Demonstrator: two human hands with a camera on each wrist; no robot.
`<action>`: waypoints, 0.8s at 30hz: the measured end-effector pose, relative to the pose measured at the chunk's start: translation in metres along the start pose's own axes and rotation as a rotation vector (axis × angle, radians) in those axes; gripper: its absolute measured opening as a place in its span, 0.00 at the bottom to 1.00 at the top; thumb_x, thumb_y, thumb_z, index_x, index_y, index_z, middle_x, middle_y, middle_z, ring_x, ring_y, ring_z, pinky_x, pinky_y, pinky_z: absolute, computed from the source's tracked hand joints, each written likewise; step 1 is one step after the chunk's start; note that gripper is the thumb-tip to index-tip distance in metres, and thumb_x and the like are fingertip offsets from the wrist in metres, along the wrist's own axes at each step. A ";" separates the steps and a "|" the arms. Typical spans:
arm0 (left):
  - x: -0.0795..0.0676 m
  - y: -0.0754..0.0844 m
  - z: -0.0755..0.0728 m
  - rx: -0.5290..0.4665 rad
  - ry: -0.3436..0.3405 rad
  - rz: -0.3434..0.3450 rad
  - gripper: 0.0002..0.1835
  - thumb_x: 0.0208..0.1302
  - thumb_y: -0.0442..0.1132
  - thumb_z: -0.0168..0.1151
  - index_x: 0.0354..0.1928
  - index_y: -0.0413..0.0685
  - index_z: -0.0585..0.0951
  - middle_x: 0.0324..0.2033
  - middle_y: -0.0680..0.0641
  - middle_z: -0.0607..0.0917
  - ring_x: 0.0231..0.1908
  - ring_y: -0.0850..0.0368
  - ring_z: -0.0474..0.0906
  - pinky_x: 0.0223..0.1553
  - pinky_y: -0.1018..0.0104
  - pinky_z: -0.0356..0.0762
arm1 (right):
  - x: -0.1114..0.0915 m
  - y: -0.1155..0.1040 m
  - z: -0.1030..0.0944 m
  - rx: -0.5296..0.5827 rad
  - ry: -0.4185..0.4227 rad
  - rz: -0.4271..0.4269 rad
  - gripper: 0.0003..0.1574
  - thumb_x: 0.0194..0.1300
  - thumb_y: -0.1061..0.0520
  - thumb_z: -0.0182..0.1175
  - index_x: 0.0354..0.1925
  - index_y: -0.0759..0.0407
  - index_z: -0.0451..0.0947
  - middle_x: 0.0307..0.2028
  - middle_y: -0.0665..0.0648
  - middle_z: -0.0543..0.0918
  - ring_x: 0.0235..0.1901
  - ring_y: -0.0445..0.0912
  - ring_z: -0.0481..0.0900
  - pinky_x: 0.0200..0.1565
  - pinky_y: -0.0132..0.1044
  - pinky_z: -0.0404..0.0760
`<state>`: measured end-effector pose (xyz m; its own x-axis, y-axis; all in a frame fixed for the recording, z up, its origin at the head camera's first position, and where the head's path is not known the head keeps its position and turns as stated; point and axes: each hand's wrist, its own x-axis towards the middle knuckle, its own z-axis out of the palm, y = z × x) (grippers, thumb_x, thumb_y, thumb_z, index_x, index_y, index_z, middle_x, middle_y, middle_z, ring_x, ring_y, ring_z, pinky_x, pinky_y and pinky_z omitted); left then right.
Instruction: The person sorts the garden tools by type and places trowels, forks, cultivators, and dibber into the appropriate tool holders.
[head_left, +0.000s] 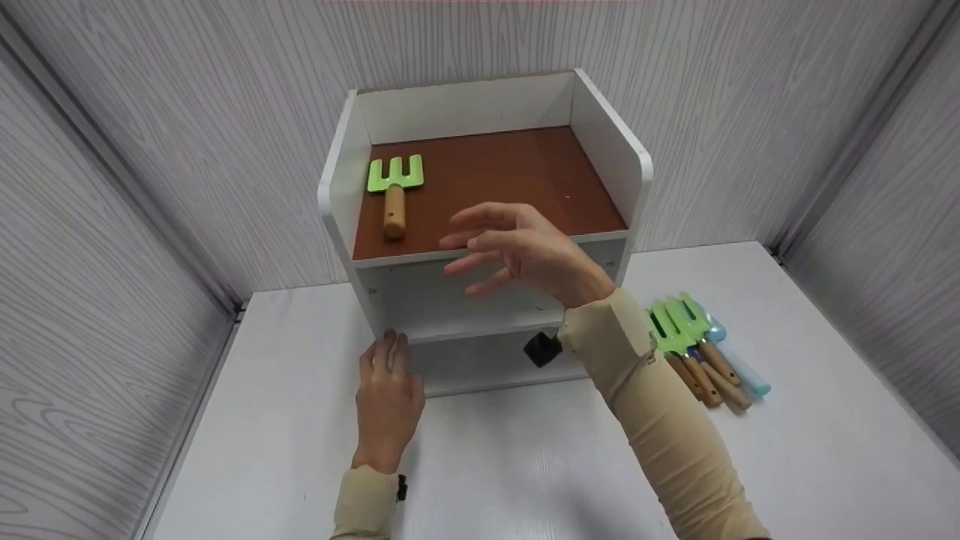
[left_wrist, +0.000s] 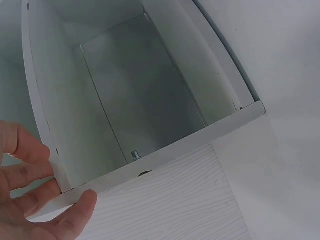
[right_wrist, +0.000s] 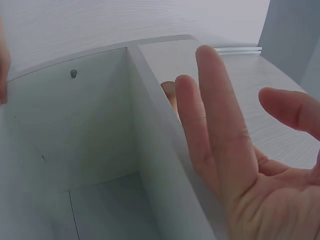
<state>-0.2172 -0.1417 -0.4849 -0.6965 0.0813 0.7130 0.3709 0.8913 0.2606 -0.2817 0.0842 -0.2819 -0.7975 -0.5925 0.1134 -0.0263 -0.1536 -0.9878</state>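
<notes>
A white two-tier shelf (head_left: 480,300) with a brown top board stands against the back wall. On the left of that board lies a green hand fork (head_left: 395,187) with a wooden handle. My left hand (head_left: 388,405) holds the front edge of the shelf's left side panel; the left wrist view has its fingers (left_wrist: 35,172) bent at that edge. In front of the top board my right hand (head_left: 525,251) hovers with loosely spread fingers and nothing in them. Its fingers (right_wrist: 225,130) overlap the board's edge in the right wrist view.
Right of the shelf, several green hand forks (head_left: 679,322) with wooden handles lie in a pile on the white table (head_left: 825,435). A light blue tool (head_left: 742,367) lies among them. Grained grey walls (head_left: 97,225) enclose the table at the back and sides.
</notes>
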 end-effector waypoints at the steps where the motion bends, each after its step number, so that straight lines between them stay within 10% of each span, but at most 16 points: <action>1: 0.000 0.000 0.000 -0.003 0.002 0.001 0.27 0.55 0.22 0.64 0.60 0.24 0.76 0.58 0.29 0.77 0.56 0.30 0.74 0.39 0.48 0.86 | -0.002 0.001 -0.002 0.002 -0.005 -0.005 0.27 0.71 0.67 0.53 0.66 0.73 0.68 0.56 0.69 0.81 0.49 0.61 0.85 0.43 0.56 0.86; 24: 0.002 -0.002 0.006 -0.048 0.042 0.012 0.24 0.55 0.21 0.62 0.57 0.24 0.78 0.56 0.30 0.78 0.54 0.29 0.75 0.37 0.47 0.85 | -0.049 0.023 -0.041 0.039 -0.040 -0.078 0.32 0.64 0.76 0.39 0.60 0.61 0.76 0.57 0.65 0.81 0.49 0.57 0.86 0.41 0.51 0.87</action>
<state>-0.2228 -0.1408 -0.4879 -0.6658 0.0726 0.7426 0.4090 0.8679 0.2819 -0.2680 0.1418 -0.3143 -0.7693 -0.6085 0.1945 -0.0631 -0.2305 -0.9710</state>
